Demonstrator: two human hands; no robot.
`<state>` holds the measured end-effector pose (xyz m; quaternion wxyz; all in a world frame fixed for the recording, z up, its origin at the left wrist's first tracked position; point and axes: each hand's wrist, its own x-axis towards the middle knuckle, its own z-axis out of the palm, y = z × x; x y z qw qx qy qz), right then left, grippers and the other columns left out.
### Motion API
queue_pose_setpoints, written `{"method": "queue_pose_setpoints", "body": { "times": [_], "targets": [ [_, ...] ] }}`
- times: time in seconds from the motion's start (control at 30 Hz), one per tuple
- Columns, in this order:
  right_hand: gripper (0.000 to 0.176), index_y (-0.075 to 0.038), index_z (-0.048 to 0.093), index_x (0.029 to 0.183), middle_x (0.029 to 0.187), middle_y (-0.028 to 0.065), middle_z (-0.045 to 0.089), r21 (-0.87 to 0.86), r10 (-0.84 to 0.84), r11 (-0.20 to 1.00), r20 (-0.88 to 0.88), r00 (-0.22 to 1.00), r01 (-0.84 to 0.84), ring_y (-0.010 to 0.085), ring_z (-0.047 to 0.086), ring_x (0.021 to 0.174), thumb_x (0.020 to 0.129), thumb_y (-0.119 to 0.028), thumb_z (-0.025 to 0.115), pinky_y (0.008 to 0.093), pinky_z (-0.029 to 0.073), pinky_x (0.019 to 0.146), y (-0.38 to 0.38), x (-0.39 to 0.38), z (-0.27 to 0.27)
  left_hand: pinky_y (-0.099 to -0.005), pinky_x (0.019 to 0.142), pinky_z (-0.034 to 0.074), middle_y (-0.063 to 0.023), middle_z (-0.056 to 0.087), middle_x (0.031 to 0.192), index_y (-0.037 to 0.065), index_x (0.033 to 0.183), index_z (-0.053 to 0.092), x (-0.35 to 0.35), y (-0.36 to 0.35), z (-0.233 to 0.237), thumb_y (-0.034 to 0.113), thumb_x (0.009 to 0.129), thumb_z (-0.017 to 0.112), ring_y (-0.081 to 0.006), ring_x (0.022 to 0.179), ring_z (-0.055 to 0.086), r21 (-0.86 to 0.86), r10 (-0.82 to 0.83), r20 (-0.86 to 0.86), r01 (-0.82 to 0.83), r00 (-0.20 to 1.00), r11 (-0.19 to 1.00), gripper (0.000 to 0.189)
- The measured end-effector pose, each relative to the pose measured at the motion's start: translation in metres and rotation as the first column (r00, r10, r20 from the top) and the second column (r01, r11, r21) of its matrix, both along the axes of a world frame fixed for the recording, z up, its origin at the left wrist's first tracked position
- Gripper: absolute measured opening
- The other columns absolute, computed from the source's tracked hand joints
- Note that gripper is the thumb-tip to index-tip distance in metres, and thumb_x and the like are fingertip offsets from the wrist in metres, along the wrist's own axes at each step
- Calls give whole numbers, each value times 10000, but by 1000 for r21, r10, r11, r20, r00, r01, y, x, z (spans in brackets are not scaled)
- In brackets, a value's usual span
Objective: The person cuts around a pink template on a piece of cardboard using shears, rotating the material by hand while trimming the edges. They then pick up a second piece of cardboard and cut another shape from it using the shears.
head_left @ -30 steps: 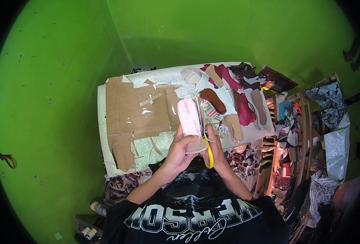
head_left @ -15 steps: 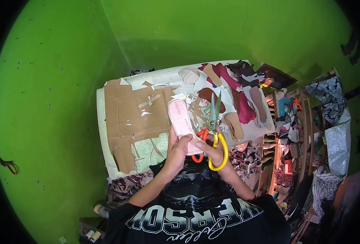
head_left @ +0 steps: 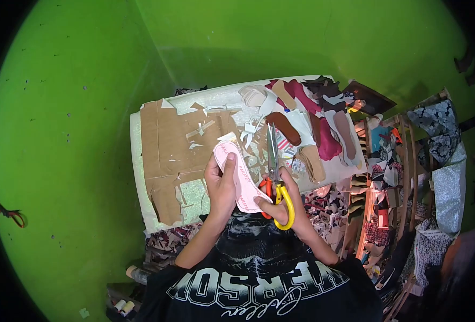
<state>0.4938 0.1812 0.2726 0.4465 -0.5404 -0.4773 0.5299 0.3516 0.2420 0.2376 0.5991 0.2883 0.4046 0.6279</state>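
Observation:
A pale pink insole (head_left: 244, 182) printed with red "PARATEX" lettering is tilted in front of my chest. My left hand (head_left: 220, 184) is closed on its upper left edge, thumb lying over the face. My right hand (head_left: 295, 206) grips scissors (head_left: 272, 155) with one yellow and one orange-red handle, their blades pointing up and almost closed. The right thumb also presses the lower end of the insole. Behind the blades, a brown sole-shaped piece (head_left: 283, 127) lies on the table.
A white-covered table (head_left: 137, 161) bears brown cardboard (head_left: 165, 139), paper scraps, stacked tan pieces (head_left: 312, 163) and maroon pieces (head_left: 330, 142). To the right stands a wooden rack (head_left: 404, 177) crammed with materials. Scraps (head_left: 323, 214) are heaped below the table; green walls (head_left: 237, 43) rise behind.
My left hand has slid up the insole, its thumb now near the top. The insole has tilted left, and the scissors' blades have closed and swung slightly left.

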Motion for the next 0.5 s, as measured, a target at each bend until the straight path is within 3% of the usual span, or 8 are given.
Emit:
{"method": "queue_pose_setpoints", "body": {
  "times": [0.1, 0.13, 0.23, 0.27, 0.37, 0.4, 0.5],
  "targets": [
    [508, -2, 480, 1115, 780, 8, 528, 27, 49, 999, -131, 990, -46, 58, 488, 713, 730, -40, 810, 219, 419, 684, -3, 1, -9, -224, 773, 458, -24, 642, 1023, 3, 1198, 577, -5, 1, 0, 160, 990, 587, -62, 886, 568, 73, 25, -121, -16, 992, 997, 261],
    [636, 0, 457, 1152, 798, 22, 538, 106, 129, 988, -154, 980, -113, 73, 494, 685, 750, -287, 858, 228, 422, 658, -2, 6, -7, -224, 768, 457, -28, 645, 1019, -4, 1199, 577, -6, 2, 1, 167, 992, 586, -61, 881, 566, 98, 27, -162, -11, 986, 995, 269],
    [832, -4, 420, 1181, 818, 25, 552, 67, 168, 985, -508, 845, -156, 99, 518, 669, 737, -612, 774, 250, 440, 643, 3, 10, -26, -229, 772, 459, -30, 647, 1014, -8, 1196, 576, -10, -1, 17, 152, 987, 587, -65, 876, 571, 28, -55, -79, 57, 995, 998, 264],
    [999, 0, 389, 1191, 809, 49, 558, 39, 160, 987, -337, 928, -157, 144, 542, 662, 684, -829, 619, 285, 451, 628, 5, 10, -30, -231, 771, 462, -29, 648, 1010, -7, 1193, 575, -9, -2, 19, 148, 987, 585, -65, 872, 573, 35, -53, -70, 55, 996, 998, 258],
    [976, 5, 381, 1174, 792, 84, 557, 205, 180, 955, 167, 969, -213, 168, 538, 650, 707, -823, 599, 321, 451, 611, 8, 12, -20, -234, 764, 470, -27, 649, 999, -4, 1182, 574, -1, -4, 25, 135, 988, 577, -64, 857, 577, 52, -56, -35, 58, 998, 997, 239],
    [928, 16, 360, 1187, 846, 166, 553, 190, 217, 940, 309, 926, -283, 302, 574, 705, 754, -766, 609, 393, 459, 664, 5, 13, -10, -233, 759, 472, -26, 650, 996, -2, 1178, 574, 2, -5, 28, 131, 989, 576, -62, 850, 578, 52, -61, -18, 61, 998, 997, 231],
    [723, 39, 339, 1282, 1017, 195, 473, 179, 235, 927, 406, 883, -329, 383, 507, 953, 903, -543, 540, 408, 398, 868, -5, 8, -6, -229, 740, 479, -25, 651, 977, 4, 1162, 574, 7, -5, 24, 122, 988, 575, -61, 830, 580, 77, -72, -31, 74, 997, 994, 210]
  ]
}}
